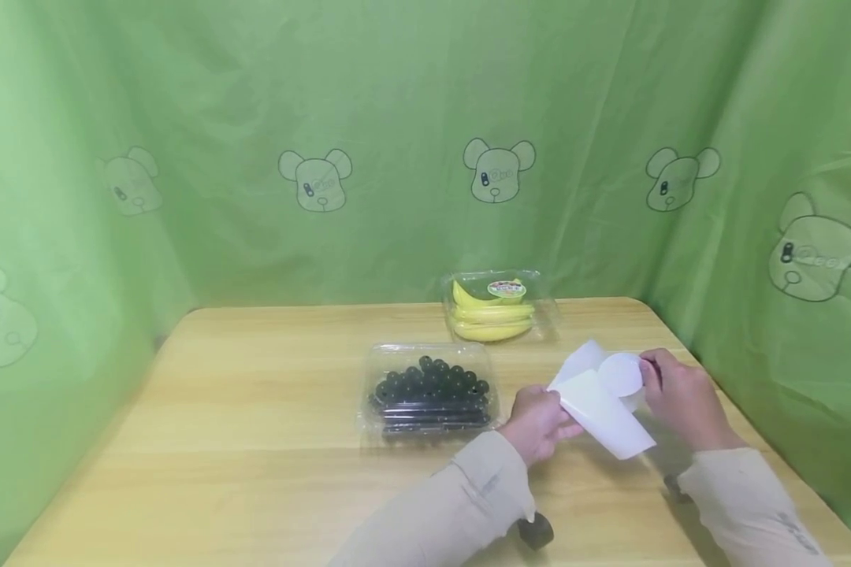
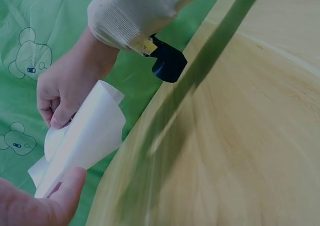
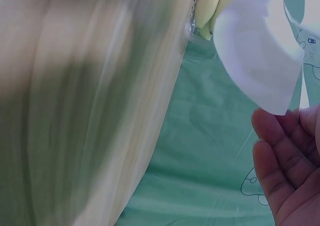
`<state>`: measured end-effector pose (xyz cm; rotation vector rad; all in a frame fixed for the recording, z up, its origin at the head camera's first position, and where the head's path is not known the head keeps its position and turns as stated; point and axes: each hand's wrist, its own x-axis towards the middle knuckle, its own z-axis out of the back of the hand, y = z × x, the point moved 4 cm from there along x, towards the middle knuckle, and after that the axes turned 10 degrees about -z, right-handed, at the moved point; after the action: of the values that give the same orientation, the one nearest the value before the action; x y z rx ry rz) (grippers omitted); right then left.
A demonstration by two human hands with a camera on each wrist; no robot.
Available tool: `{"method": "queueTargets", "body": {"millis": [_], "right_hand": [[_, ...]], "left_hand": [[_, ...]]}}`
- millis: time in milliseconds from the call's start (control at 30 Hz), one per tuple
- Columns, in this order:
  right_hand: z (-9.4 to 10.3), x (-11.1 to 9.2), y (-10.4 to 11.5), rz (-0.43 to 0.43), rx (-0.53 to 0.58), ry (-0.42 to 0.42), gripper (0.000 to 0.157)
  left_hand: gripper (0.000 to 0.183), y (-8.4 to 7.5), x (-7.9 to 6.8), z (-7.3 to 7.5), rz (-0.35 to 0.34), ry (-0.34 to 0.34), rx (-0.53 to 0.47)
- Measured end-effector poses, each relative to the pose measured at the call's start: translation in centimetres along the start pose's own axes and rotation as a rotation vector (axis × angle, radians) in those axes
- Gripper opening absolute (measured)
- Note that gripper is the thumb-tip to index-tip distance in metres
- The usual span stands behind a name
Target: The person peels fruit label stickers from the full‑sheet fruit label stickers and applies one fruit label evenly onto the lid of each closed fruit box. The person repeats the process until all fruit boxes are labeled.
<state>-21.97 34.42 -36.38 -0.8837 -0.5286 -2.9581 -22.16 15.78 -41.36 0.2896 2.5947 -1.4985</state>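
Observation:
My left hand (image 1: pixel 535 421) pinches the left edge of a white paper sheet (image 1: pixel 603 417) between thumb and fingers, above the right part of the table. The sheet is bent and slanted, its lower corner hanging toward the front. My right hand (image 1: pixel 688 400) pinches a rounded white piece (image 1: pixel 620 374), like a round sticker, at its right edge. That piece curves up over the sheet and overlaps it. In the right wrist view, the fingertips (image 3: pixel 267 123) meet the lower tip of the curved piece.
Left of my hands stands a clear plastic box (image 1: pixel 386 358) of dark round grapes (image 1: pixel 432 382). Behind it is another clear box (image 1: pixel 542 303) with bananas (image 1: pixel 492 319) and an oval label (image 1: pixel 507 289). Green curtains (image 1: pixel 397 79) border the wooden table (image 1: pixel 220 441) at the back and sides.

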Motion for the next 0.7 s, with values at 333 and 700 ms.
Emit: {"method": "queueTargets", "body": {"millis": [333, 700], "right_hand": [[0.23, -0.41, -0.89, -0.026, 0.01, -0.005, 0.014], [0.37, -0.3, -0.48, 0.002, 0.014, -0.042, 0.013]], "left_hand": [[0.029, 0.67, -0.28, 0.19, 0.013, -0.045, 0.076], [0.024, 0.95, -0.54, 0.44, 0.08, -0.042, 0.077]]}}
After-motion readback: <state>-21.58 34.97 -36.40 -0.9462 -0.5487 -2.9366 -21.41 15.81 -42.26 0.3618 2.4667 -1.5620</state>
